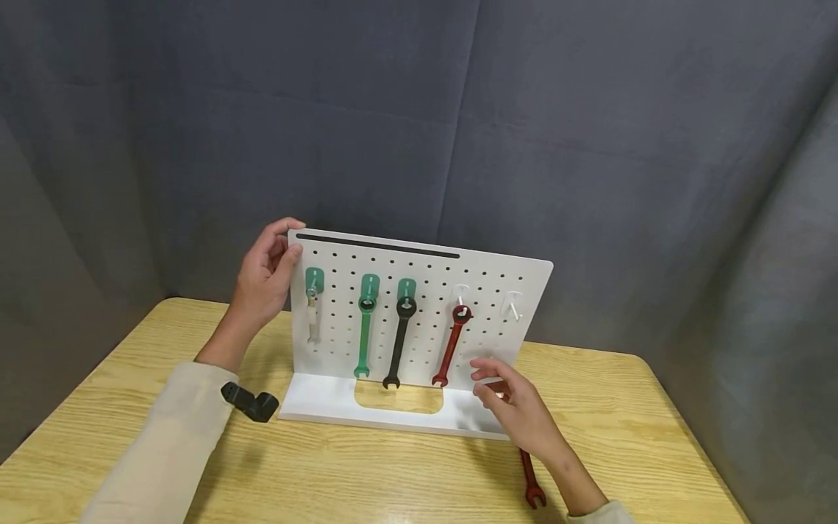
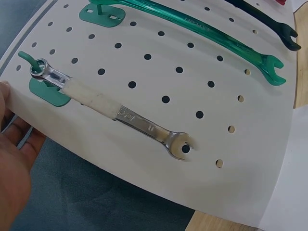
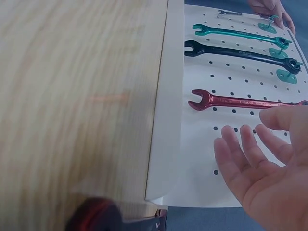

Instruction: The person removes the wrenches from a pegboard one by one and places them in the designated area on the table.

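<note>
My left hand point(image 1: 263, 273) pinches the upper left corner of a white pegboard point(image 1: 419, 255), thumb on its front and fingers behind. Closest to that hand hangs a silver wrench point(image 2: 139, 120) with a pale wrapped handle. Further right hang a green wrench point(image 1: 364, 335), a black wrench point(image 1: 398, 342) and a red wrench point(image 1: 451, 346). With fingers loosely bent and nothing in them, my right hand point(image 1: 513, 407) hovers before the board's lower right part. Beneath the right wrist, a second red wrench point(image 1: 532, 484) is partly hidden by the forearm.
Green hooks point(image 1: 370, 284) carry the three left wrenches, and a white hook point(image 1: 461, 295) carries the hanging red one. Another white hook point(image 1: 513, 306) at far right is bare. The board's white base point(image 1: 321, 397) stands on a wooden table point(image 1: 314, 466), with grey curtain point(image 1: 327, 145) behind.
</note>
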The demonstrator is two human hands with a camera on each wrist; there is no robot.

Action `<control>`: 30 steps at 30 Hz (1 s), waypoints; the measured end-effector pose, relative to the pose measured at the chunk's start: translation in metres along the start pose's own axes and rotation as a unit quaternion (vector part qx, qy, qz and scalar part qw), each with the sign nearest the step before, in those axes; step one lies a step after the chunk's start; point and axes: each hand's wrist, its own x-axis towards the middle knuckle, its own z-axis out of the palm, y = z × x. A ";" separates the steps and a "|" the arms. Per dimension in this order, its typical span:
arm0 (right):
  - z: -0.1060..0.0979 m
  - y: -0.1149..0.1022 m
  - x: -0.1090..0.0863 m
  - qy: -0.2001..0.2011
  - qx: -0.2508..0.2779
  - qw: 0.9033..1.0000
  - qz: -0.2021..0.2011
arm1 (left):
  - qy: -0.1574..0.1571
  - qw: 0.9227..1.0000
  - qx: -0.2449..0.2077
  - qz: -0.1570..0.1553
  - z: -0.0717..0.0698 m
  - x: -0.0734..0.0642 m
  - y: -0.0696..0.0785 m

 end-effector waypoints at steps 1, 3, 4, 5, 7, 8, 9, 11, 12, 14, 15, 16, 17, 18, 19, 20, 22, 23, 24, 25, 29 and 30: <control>0.001 0.000 0.001 -0.001 0.003 1.000 -0.001 | 0.001 1.000 0.000 0.002 0.000 0.000 0.000; 0.002 -0.001 0.004 -0.004 0.009 1.000 -0.003 | 0.001 1.000 0.000 0.005 -0.001 0.000 0.000; 0.003 -0.002 0.005 -0.005 0.010 1.000 -0.005 | 0.001 1.000 0.000 0.006 -0.001 0.000 0.000; 0.005 -0.002 0.007 -0.004 0.010 1.000 -0.008 | 0.001 1.000 -0.001 0.006 -0.001 0.000 0.001; 0.007 -0.003 0.009 0.000 0.015 1.000 -0.014 | 0.001 1.000 0.000 0.005 -0.001 0.000 0.000; 0.008 -0.003 0.010 0.003 0.019 1.000 -0.018 | 0.001 1.000 0.001 0.004 -0.002 0.000 0.000; 0.010 -0.003 0.011 0.006 0.024 0.999 -0.021 | 0.001 1.000 0.003 0.003 -0.002 0.000 0.000; 0.013 -0.004 0.014 0.011 0.036 0.999 -0.027 | 0.000 1.000 0.004 0.002 -0.002 0.000 0.000; 0.014 -0.004 0.014 0.013 0.043 0.999 -0.028 | -0.001 1.000 0.004 0.001 -0.002 0.000 -0.001; 0.017 -0.004 0.016 0.016 0.050 0.998 -0.027 | 0.000 1.000 0.004 0.003 -0.002 0.000 0.001; 0.018 -0.004 0.017 0.018 0.051 0.998 -0.025 | -0.001 1.000 0.003 0.004 -0.002 -0.001 0.003; 0.019 -0.004 0.017 0.019 0.053 0.998 -0.024 | -0.001 1.000 0.001 0.005 -0.001 -0.001 0.007; 0.020 -0.003 0.018 0.019 0.055 0.998 -0.023 | 0.000 1.000 -0.002 0.006 -0.001 -0.002 0.010; 0.020 -0.004 0.019 0.018 0.056 0.998 -0.021 | 0.000 1.000 -0.006 0.006 -0.001 -0.003 0.015; 0.021 -0.004 0.019 0.017 0.057 0.998 -0.020 | 0.000 1.000 -0.009 0.008 -0.001 -0.003 0.021; 0.021 -0.004 0.020 0.015 0.059 0.998 -0.019 | 0.000 1.000 -0.012 0.009 0.000 -0.004 0.025; 0.022 -0.003 0.021 0.015 0.060 0.998 -0.017 | -0.002 1.000 -0.016 0.010 0.000 -0.004 0.033; 0.022 -0.003 0.022 0.015 0.061 0.998 -0.016 | -0.003 1.000 -0.015 0.011 0.000 -0.005 0.035; 0.022 -0.003 0.022 0.016 0.061 0.998 -0.016 | -0.004 1.000 -0.014 0.012 0.000 -0.005 0.036; 0.023 -0.003 0.023 0.017 0.063 0.998 -0.017 | -0.004 1.000 -0.013 0.013 0.000 -0.005 0.037; 0.027 -0.002 0.024 0.025 0.077 0.997 -0.020 | -0.001 1.000 -0.009 0.012 0.001 -0.005 0.038; 0.028 -0.002 0.025 0.028 0.082 0.996 -0.020 | -0.001 1.000 -0.010 0.011 0.001 -0.005 0.037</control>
